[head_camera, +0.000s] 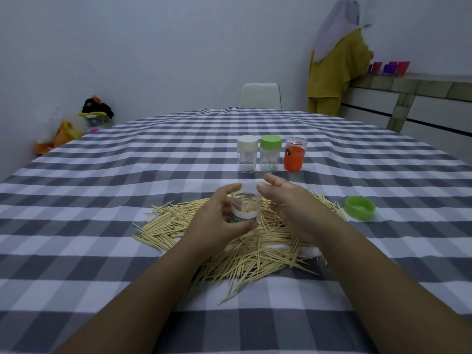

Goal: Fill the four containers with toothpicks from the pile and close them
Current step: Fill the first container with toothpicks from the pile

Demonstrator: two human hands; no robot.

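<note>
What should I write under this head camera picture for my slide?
Left hand holds an open container over the toothpick pile.

One wide-angle view, worn on the person's head, looks forward and down along both forearms onto the checked tabletop (102, 226). It sits close over the near edge, so the left hand (217, 221) and right hand (288, 200) fill the lower middle, near the lens. The far end of the tabletop, a white chair (259, 95) and the wall lie well beyond, with straight lines bowed toward the edges.
</note>
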